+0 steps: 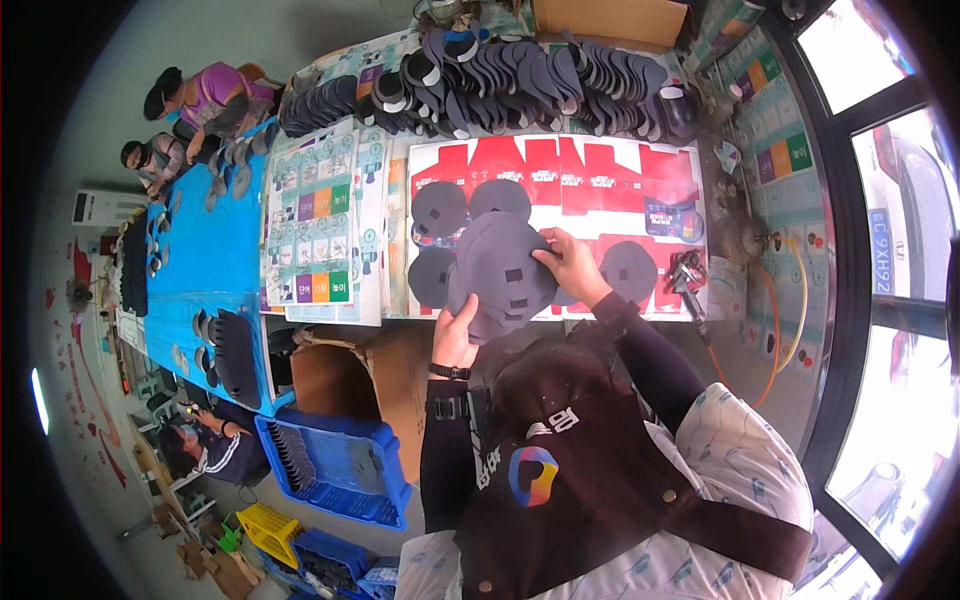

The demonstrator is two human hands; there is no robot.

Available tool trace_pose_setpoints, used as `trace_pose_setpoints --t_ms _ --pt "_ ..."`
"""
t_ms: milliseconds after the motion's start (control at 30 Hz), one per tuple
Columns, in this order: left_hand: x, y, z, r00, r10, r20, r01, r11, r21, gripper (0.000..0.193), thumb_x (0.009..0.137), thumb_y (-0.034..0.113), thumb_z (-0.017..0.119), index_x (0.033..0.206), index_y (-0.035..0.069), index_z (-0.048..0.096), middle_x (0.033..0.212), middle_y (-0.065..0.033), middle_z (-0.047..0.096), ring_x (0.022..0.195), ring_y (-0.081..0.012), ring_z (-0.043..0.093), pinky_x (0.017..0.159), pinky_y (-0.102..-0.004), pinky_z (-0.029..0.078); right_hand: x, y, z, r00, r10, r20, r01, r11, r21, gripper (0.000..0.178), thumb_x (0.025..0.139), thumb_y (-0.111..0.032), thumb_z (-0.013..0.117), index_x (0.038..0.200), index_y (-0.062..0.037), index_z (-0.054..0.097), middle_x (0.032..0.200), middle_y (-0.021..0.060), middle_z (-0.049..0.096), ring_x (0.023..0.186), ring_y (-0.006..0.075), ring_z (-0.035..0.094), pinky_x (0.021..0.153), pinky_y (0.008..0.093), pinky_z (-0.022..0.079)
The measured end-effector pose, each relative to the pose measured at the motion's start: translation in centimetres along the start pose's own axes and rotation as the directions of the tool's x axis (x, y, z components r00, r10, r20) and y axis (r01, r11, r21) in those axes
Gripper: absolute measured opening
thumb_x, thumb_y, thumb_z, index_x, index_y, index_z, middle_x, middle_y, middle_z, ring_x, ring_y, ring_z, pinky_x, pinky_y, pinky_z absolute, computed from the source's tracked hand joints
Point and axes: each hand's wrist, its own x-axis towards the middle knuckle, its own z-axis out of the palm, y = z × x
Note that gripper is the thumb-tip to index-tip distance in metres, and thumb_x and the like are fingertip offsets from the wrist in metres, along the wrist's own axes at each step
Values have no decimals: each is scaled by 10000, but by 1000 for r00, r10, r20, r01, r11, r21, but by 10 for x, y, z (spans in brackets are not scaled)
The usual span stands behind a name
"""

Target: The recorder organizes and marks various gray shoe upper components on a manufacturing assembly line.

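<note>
Both hands hold a fanned bunch of dark grey flat rounded pieces point(500, 262) with small rectangular cut-outs, above the near edge of the table. My left hand point(456, 338) grips the lower left edge, thumb on top. At the upper right edge, my right hand point(575, 262) pinches the pieces between thumb and fingers. Several similar grey discs lie on the red-and-white printed sheet point(560, 150), among them one at the back left point(440, 208) and another point(628, 270) right of my right hand. The bunch partly covers some of them.
Piled curved dark pieces point(530, 80) line the table's back. A spray gun point(688, 275) with an orange hose point(775, 330) lies at right. Printed sheets point(312, 220) cover the left side. Below left are a cardboard box point(395, 385) and blue crate point(335, 495). Other people work around a blue table point(205, 260).
</note>
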Motion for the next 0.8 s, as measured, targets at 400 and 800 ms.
trace_pose_setpoints --t_ms 400,800 --pt "16 -22 -26 944 174 -279 -135 979 155 350 997 90 641 1336 13 596 1252 -108 672 1085 -248 676 937 -415 557 46 59 -52 990 138 13 -138 990 -17 211 975 -154 688 1063 37 677 766 114 677 697 96 564 687 305 499" --pt "-43 0 -51 901 264 -344 -260 964 60 361 1007 104 639 1359 33 602 1301 -105 665 1166 -252 651 982 -416 529 116 175 -96 906 423 -16 -410 885 222 289 994 -145 642 1137 105 627 995 162 692 716 244 711 511 339 607"
